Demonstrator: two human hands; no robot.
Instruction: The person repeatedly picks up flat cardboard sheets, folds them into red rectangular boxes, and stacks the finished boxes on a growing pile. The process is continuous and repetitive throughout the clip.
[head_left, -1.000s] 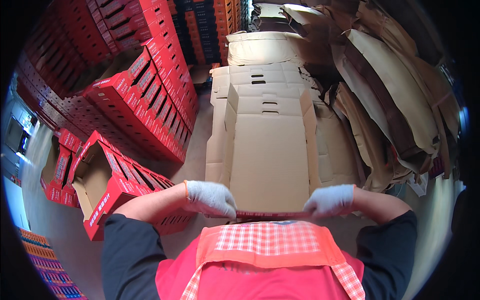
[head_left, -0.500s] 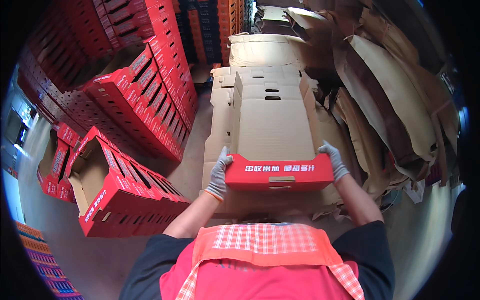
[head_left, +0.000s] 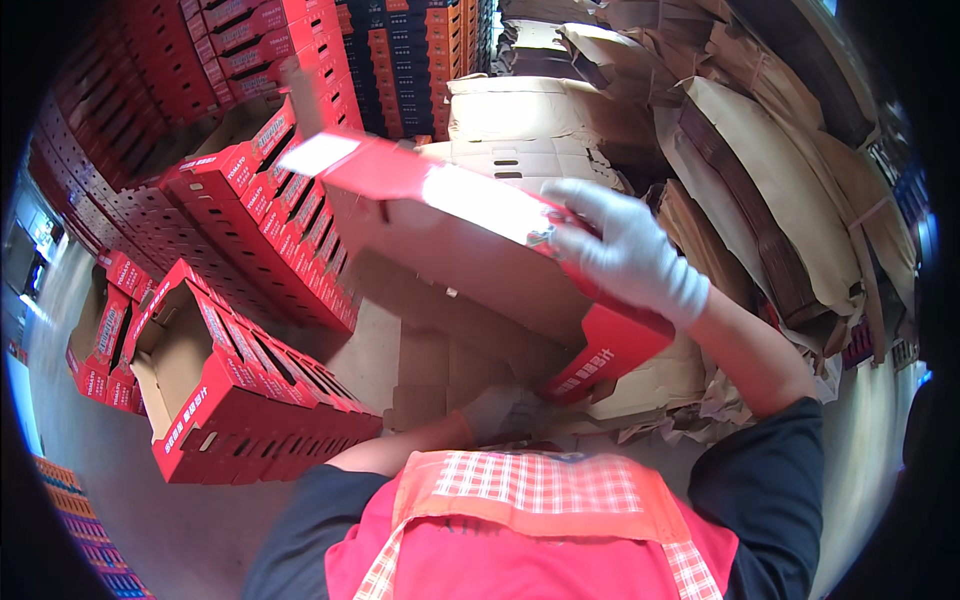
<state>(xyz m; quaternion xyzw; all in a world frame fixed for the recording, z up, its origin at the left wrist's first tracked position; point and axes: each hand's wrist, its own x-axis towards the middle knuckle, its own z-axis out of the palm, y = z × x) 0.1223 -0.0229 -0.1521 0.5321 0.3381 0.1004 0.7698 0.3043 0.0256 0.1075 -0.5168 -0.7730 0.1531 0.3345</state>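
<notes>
A red cardboard box [head_left: 470, 265] with a brown inside is tipped over on its side and slants in front of me. My right hand [head_left: 630, 250], in a grey-white glove, grips its upper red long side, thumb and fingers closed over the panel. Low down, in the shade by the box's bottom edge, is my gloved left hand [head_left: 505, 412]. Its fingers are blurred and partly hidden, so their hold cannot be made out. Beneath the box, a stack of flat brown cardboard [head_left: 420, 372] shows in part.
To the left stand tall stacks of red boxes [head_left: 250, 205], and a lower tilted stack of red boxes [head_left: 250, 400] rests on the floor nearer me. Bundles of brown cardboard [head_left: 760, 190] lean on the right. Dark blue and orange stacks [head_left: 400, 70] rise at the back.
The box has gone from level, front panel facing me, to tipped on its side. My right hand has moved up to its long side; my left hand has dropped low beside it.
</notes>
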